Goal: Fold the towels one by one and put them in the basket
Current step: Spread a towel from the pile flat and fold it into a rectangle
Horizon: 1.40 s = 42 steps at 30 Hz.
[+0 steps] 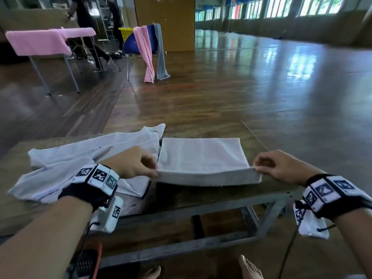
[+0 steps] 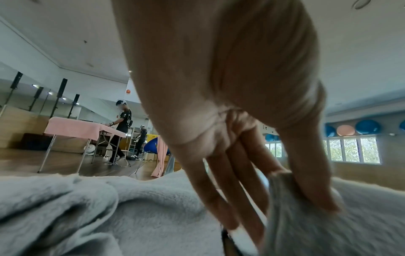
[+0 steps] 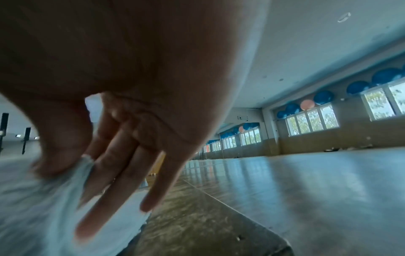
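A grey towel (image 1: 203, 156) lies on the tabletop (image 1: 177, 198), already folded into a neat block. Its near edge is lifted a little off the tabletop. The left hand (image 1: 130, 162) pinches the near left corner of the towel between thumb and fingers. The right hand (image 1: 281, 166) pinches the near right corner the same way. The left wrist view shows the thumb pressed on the fluffy cloth with the fingers (image 2: 221, 199) reaching down beside it. The right wrist view shows the same kind of pinch on the other corner.

Just left of the folded towel sits a loose pile of towels (image 1: 80, 158), all rumpled and not folded yet. The left hand is above the edge of that pile. No basket can be seen for sure in any view.

It looks like the next fold is about to be made, with the near edge going over to the far edge.

What could go wrong? The two hands may not move together, and then the fold would come out crooked. The pinch is only at the corners, so the middle could sag and the layers could slide apart. A corner could slip out of the fingers, and the towel would flop open. The towel also sits near the right end of the tabletop, so a hard pull could drag it off onto the floor (image 1: 241, 87).
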Available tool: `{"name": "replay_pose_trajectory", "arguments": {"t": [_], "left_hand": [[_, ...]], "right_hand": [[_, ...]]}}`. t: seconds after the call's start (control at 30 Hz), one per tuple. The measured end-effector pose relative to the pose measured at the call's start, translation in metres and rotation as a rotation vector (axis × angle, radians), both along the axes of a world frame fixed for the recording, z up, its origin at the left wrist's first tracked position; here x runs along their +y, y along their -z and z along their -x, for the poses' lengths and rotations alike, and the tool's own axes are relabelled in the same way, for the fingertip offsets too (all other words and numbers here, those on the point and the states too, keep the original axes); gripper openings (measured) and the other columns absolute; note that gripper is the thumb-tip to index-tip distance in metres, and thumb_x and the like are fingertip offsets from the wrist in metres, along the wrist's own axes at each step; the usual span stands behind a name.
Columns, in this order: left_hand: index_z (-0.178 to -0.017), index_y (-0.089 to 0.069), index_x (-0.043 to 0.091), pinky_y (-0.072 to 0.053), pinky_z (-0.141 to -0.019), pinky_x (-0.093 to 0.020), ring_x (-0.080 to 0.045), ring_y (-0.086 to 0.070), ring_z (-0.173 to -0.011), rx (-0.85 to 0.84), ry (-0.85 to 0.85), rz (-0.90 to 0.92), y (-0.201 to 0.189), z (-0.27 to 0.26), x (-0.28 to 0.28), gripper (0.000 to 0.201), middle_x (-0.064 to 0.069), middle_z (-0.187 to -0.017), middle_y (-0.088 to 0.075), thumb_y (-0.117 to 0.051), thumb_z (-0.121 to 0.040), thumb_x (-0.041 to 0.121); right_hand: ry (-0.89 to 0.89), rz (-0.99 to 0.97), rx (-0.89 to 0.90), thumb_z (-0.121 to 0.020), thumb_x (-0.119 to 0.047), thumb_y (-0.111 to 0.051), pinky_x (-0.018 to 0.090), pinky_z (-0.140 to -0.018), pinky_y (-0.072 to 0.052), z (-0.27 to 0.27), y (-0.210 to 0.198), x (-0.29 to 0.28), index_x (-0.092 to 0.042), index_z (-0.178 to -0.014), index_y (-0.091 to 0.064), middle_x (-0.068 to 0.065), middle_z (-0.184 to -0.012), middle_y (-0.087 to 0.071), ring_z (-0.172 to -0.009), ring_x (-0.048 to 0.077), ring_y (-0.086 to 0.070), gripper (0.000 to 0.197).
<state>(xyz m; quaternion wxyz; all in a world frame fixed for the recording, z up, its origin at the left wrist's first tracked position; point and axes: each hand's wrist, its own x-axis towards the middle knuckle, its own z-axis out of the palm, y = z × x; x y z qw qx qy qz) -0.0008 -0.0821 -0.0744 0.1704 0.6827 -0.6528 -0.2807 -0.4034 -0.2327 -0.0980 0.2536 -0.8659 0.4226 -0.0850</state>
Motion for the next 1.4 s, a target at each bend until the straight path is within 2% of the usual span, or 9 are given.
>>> {"name": "replay_pose_trajectory", "arguments": {"t": [0.2, 0.4, 0.67, 0.77, 0.9, 1.03, 1.17, 1.27, 1.4], "left_hand": [[-0.094, -0.074, 0.005, -0.057, -0.072, -0.031, -0.019, -0.068, -0.071, 0.154, 0.046, -0.325, 0.008, -0.003, -0.002, 0.027, -0.013, -0.080, -0.074, -0.084, -0.076, 0.023], [-0.091, -0.075, 0.007, -0.058, -0.065, -0.030, -0.019, -0.066, -0.065, 0.111, -0.080, -0.061, 0.024, 0.000, -0.030, 0.019, -0.016, -0.079, -0.075, -0.081, -0.080, 0.021], [-0.082, -0.076, 0.015, -0.041, -0.059, -0.015, -0.013, -0.061, -0.063, -0.089, -0.300, 0.263, 0.050, 0.006, -0.086, 0.009, 0.000, -0.067, -0.068, -0.079, -0.080, 0.024], [-0.086, -0.078, 0.015, -0.041, -0.073, -0.023, -0.019, -0.066, -0.084, -0.153, -0.285, 0.183, 0.058, 0.003, -0.096, 0.011, -0.005, -0.084, -0.073, -0.080, -0.080, 0.024], [-0.081, -0.080, 0.018, -0.039, -0.061, -0.018, -0.010, -0.065, -0.075, -0.181, -0.247, 0.120, 0.057, -0.003, -0.102, 0.006, 0.007, -0.070, -0.070, -0.080, -0.080, 0.024], [-0.080, -0.080, 0.016, -0.041, -0.059, -0.015, -0.007, -0.063, -0.069, -0.185, -0.228, 0.120, 0.052, -0.003, -0.100, 0.005, 0.006, -0.068, -0.070, -0.082, -0.077, 0.020], [-0.080, -0.080, 0.015, -0.042, -0.064, -0.024, -0.014, -0.059, -0.067, -0.200, -0.259, 0.314, 0.035, 0.004, -0.094, 0.006, 0.005, -0.068, -0.066, -0.083, -0.075, 0.016], [-0.085, -0.078, 0.014, -0.043, -0.064, -0.022, -0.016, -0.061, -0.070, -0.190, -0.286, 0.586, 0.014, 0.008, -0.090, 0.006, 0.000, -0.081, -0.070, -0.078, -0.079, 0.012], [-0.096, -0.072, 0.013, -0.048, -0.065, -0.007, -0.010, -0.061, -0.076, -0.100, -0.279, 0.878, -0.010, 0.009, -0.076, 0.015, 0.006, -0.088, -0.066, -0.075, -0.082, 0.009]], "right_hand": [[-0.075, -0.359, 0.046, -0.069, -0.065, -0.073, 0.035, -0.095, -0.042, 0.016, 0.007, -0.010, -0.036, -0.096, -0.077, -0.003, -0.096, -0.079, -0.090, 0.015, -0.076, 0.041], [0.057, -0.141, -0.138, -0.091, -0.017, -0.072, 0.024, -0.066, -0.058, 0.002, 0.014, -0.024, -0.018, -0.087, -0.076, -0.002, -0.080, -0.078, -0.074, 0.016, -0.075, 0.006], [0.372, 0.189, -0.054, -0.092, -0.031, -0.067, 0.038, -0.088, -0.048, -0.035, 0.038, -0.058, -0.030, -0.080, -0.068, -0.004, -0.092, -0.070, -0.091, 0.020, -0.064, 0.012], [0.354, 0.173, -0.016, -0.092, -0.029, -0.068, 0.032, -0.080, -0.044, -0.042, 0.050, -0.068, -0.035, -0.074, -0.062, 0.000, -0.099, -0.066, -0.090, 0.019, -0.060, 0.019], [0.317, 0.124, 0.027, -0.094, -0.029, -0.067, 0.018, -0.057, -0.041, -0.053, 0.060, -0.072, -0.030, -0.082, -0.065, 0.001, -0.099, -0.066, -0.074, 0.009, -0.065, 0.012], [0.332, 0.117, 0.023, -0.091, -0.024, -0.071, 0.026, -0.065, -0.049, -0.059, 0.051, -0.073, -0.028, -0.073, -0.067, -0.002, -0.085, -0.070, -0.075, 0.011, -0.065, 0.019], [0.382, 0.183, -0.053, -0.090, -0.020, -0.073, 0.031, -0.088, -0.048, -0.064, 0.027, -0.069, -0.022, -0.084, -0.077, 0.004, -0.091, -0.073, -0.092, 0.022, -0.065, 0.007], [0.423, 0.429, -0.220, -0.089, -0.018, -0.073, 0.026, -0.091, -0.041, -0.065, 0.004, -0.066, -0.016, -0.095, -0.079, 0.005, -0.096, -0.076, -0.088, 0.024, -0.067, 0.009], [0.371, 0.653, -0.555, -0.091, -0.016, -0.071, 0.040, -0.087, -0.058, -0.058, -0.023, -0.052, -0.016, -0.099, -0.073, -0.003, -0.100, -0.068, -0.084, 0.019, -0.070, 0.009]]}}
